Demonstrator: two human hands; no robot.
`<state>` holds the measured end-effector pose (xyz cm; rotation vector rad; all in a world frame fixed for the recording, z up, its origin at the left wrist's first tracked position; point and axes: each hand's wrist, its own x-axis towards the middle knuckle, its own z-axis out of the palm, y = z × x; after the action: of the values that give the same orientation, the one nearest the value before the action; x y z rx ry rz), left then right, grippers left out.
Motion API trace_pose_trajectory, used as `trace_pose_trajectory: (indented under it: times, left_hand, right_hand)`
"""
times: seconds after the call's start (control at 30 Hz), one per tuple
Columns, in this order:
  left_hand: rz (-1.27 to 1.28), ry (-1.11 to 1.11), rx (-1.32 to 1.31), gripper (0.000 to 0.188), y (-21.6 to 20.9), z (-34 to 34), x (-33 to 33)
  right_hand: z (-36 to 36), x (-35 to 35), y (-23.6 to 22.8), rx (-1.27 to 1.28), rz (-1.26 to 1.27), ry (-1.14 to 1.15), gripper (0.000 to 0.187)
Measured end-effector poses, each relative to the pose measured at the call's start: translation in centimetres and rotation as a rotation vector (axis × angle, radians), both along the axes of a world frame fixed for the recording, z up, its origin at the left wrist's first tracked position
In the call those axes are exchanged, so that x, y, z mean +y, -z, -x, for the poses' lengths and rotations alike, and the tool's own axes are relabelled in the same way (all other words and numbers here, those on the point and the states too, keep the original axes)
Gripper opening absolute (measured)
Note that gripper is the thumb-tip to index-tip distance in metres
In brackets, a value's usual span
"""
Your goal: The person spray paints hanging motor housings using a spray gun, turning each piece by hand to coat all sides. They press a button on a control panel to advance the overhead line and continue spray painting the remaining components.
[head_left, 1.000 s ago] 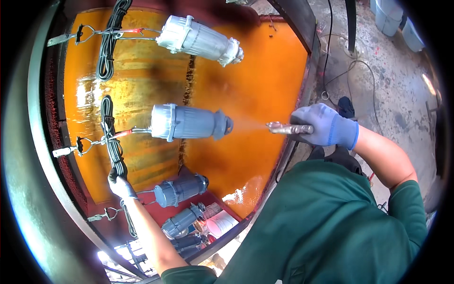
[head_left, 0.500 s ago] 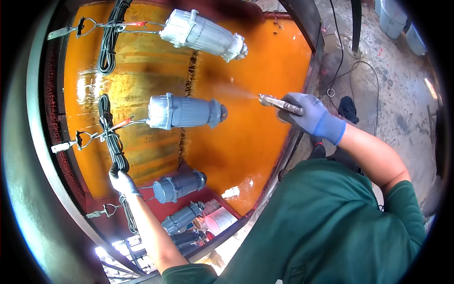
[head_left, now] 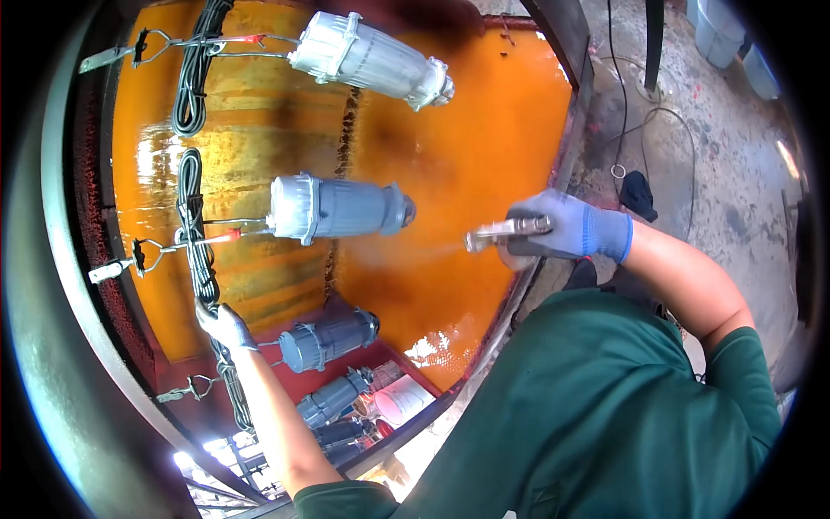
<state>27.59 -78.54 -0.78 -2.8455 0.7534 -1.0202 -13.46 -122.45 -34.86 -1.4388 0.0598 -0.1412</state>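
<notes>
My gloved right hand [head_left: 553, 227] grips a metal spray gun [head_left: 501, 232] whose nozzle points left. A faint mist drifts from it toward the end of a cylindrical pump [head_left: 341, 208], hung sideways in the middle, pale at its left end and grey-blue along the body. My gloved left hand [head_left: 226, 326] is closed around the lower end of a bundled black cable [head_left: 199, 233], which is joined to that pump near a red-tipped lead. A paler pump [head_left: 372, 60] hangs above it with its own cable bundle [head_left: 192, 78]. Below hangs a darker grey-blue pump [head_left: 328, 341].
Behind the pumps stands a wet orange booth wall [head_left: 467, 164]. Metal hooks [head_left: 108, 272] hold the pumps along the curved rail at left. More pumps [head_left: 333, 398] and a white bucket [head_left: 403, 400] are at the bottom. A hose [head_left: 692, 164] and bluish tubs [head_left: 719, 35] lie at right.
My right hand has lowered the spray gun slightly, and its mist now comes out lower. My left hand has shifted slightly left and up with the cable bundle, which hangs straighter.
</notes>
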Motion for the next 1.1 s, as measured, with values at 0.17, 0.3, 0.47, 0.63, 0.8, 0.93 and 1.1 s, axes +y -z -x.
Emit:
trace_pose_trajectory:
  times: [0.17,0.3,0.47,0.63,0.8,0.93,1.1]
  left_hand:
    - [-0.073,0.310,-0.303,0.051,1.2,5.6,-10.4]
    - [-0.135,0.382,-0.223,0.053,0.8,6.9,-18.2]
    - [-0.226,0.473,0.020,0.065,-0.1,4.3,-23.6]
    - [-0.296,0.225,0.187,0.067,-0.7,1.2,-24.5]
    - [-0.325,0.265,0.203,0.065,-1.1,-1.2,-24.5]
    - [-0.267,0.290,0.276,0.066,-2.4,-3.5,-23.7]
    - [-0.283,0.222,0.223,0.063,-1.4,-2.3,-25.7]
  right_hand:
    - [-0.2,0.5,0.9,0.128,-0.074,0.102,0.026]
    - [-0.1,1.0,1.2,0.063,0.072,0.062,0.024]
    - [-0.2,2.1,2.0,0.125,-0.112,0.087,0.024]
    - [0.9,1.3,0.4,0.004,0.059,-0.099,0.018]
    - [1.5,1.4,1.5,-0.046,0.120,0.038,0.019]
    - [1.4,1.7,1.8,-0.024,0.235,0.046,0.020]
    - [0.7,0.7,1.0,-0.081,-0.009,-0.024,0.023]
